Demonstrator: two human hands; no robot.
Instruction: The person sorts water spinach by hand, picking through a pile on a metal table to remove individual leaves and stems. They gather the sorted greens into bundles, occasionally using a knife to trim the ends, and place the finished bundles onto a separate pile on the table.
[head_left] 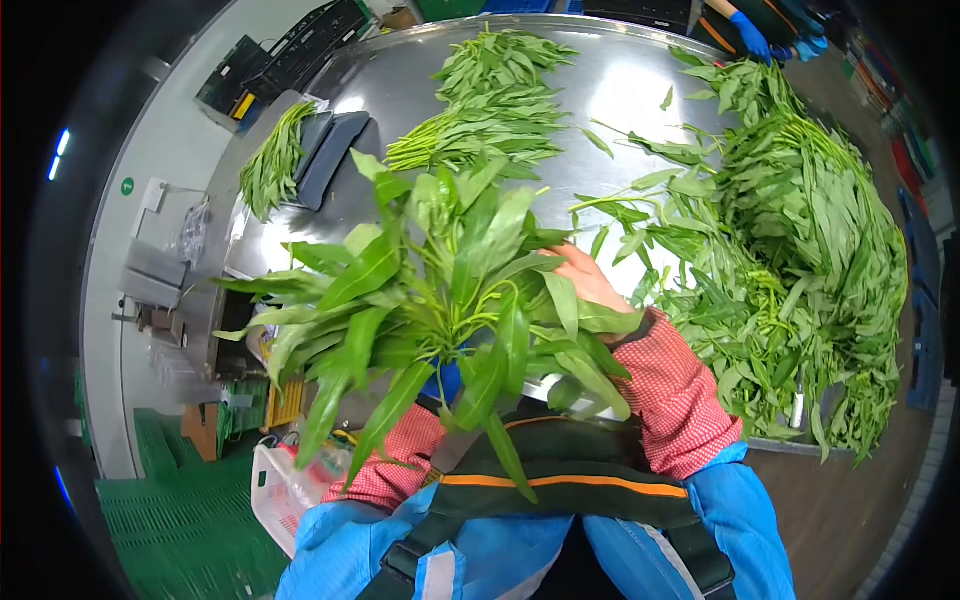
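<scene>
A large bunch of water spinach (455, 270) fans out in front of me, its leaves toward the camera and its stems mostly hidden. My left hand (445, 382), in a blue glove, is closed around the bunch from below, largely covered by leaves. At the bunch's right side, my bare right hand (588, 278) rests against the leaves with its visible fingers stretched out; the fingertips and thumb are hidden. Loose water spinach sprigs lie just right of that hand.
A big heap of water spinach (800, 220) covers the right of the steel table (625, 95). Sorted bunches (490, 115) lie at the back. Another bunch (272, 165) rests on a dark scale-like device (335, 150). A co-worker's blue-gloved hand (752, 38) is at far right. Lower left, a basket (280, 495).
</scene>
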